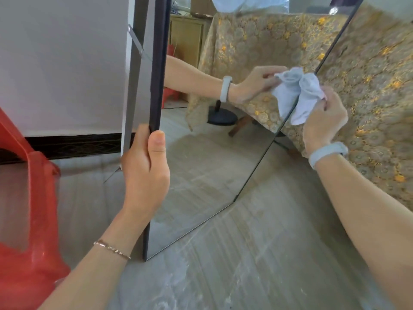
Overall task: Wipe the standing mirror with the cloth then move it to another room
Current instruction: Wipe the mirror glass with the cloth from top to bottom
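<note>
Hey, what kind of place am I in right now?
Probably a room in a home: a table under a gold-patterned cloth, a red plastic chair by the wall, and a standing mirror on a tiled floor.

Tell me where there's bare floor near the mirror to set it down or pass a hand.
Bare floor lies in front of the mirror, between the two forearms. Left is tight: the red plastic chair stands near the frame edge the left hand grips. Right is crowded too: the right hand holds the cloth at the edge, with the patterned tablecloth just behind.
</note>
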`<control>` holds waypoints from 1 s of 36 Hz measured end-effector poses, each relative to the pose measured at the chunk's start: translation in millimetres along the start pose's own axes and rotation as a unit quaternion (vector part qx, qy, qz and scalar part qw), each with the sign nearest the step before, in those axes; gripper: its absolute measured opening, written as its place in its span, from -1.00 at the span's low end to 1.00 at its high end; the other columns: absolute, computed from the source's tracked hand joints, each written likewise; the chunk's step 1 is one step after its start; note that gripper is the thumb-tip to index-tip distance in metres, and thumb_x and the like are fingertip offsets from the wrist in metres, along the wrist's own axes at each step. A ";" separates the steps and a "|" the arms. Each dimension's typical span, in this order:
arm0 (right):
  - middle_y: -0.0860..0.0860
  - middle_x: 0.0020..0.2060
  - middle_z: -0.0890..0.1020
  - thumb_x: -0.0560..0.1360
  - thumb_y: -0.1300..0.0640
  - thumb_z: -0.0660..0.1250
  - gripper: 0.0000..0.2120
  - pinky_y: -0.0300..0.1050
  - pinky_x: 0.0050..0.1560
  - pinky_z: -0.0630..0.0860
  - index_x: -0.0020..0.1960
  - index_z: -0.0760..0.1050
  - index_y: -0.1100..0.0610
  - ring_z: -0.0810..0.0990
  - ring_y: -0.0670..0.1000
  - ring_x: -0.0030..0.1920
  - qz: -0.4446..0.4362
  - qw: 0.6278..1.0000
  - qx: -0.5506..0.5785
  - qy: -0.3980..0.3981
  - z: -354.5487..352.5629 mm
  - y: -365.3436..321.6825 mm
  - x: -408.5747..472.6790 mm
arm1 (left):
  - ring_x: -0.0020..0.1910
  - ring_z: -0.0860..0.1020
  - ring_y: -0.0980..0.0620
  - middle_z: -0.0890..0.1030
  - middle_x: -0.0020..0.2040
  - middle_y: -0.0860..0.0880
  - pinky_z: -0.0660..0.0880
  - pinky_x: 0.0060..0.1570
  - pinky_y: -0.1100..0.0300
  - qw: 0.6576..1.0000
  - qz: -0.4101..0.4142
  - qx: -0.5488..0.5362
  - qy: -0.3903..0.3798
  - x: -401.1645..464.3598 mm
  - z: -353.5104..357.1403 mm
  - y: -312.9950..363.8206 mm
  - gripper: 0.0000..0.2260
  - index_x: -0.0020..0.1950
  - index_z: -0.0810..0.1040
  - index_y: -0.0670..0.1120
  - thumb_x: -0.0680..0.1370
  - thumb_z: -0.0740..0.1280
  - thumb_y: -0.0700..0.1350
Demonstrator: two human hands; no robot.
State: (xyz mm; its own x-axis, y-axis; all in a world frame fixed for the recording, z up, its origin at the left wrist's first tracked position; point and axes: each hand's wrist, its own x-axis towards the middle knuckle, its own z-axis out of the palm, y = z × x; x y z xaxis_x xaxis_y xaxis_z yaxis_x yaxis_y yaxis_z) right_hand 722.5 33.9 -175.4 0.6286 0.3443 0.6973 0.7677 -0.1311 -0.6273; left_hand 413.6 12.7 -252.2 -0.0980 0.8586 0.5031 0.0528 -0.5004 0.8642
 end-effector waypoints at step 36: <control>0.08 -0.21 0.51 0.44 0.37 0.31 -0.75 -0.24 -0.10 0.60 0.12 0.48 0.29 0.57 0.01 -0.23 0.333 0.716 -0.043 -0.612 -46.8 21.0 -154.8 | 0.31 0.33 -0.05 0.36 0.27 -0.07 0.19 0.34 -0.05 0.951 0.205 0.168 -0.158 -107.2 23.3 -13.7 -0.66 0.19 0.38 -0.10 0.42 0.20 -0.27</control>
State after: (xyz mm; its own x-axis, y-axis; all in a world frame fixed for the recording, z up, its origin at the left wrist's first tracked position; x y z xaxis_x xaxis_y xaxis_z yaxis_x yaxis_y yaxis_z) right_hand 647.1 -65.6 -280.3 0.3185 0.7283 -0.6068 0.3858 -0.6843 -0.6188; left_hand 446.5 -69.9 -317.9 0.3006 0.6160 0.7281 0.3415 -0.7823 0.5209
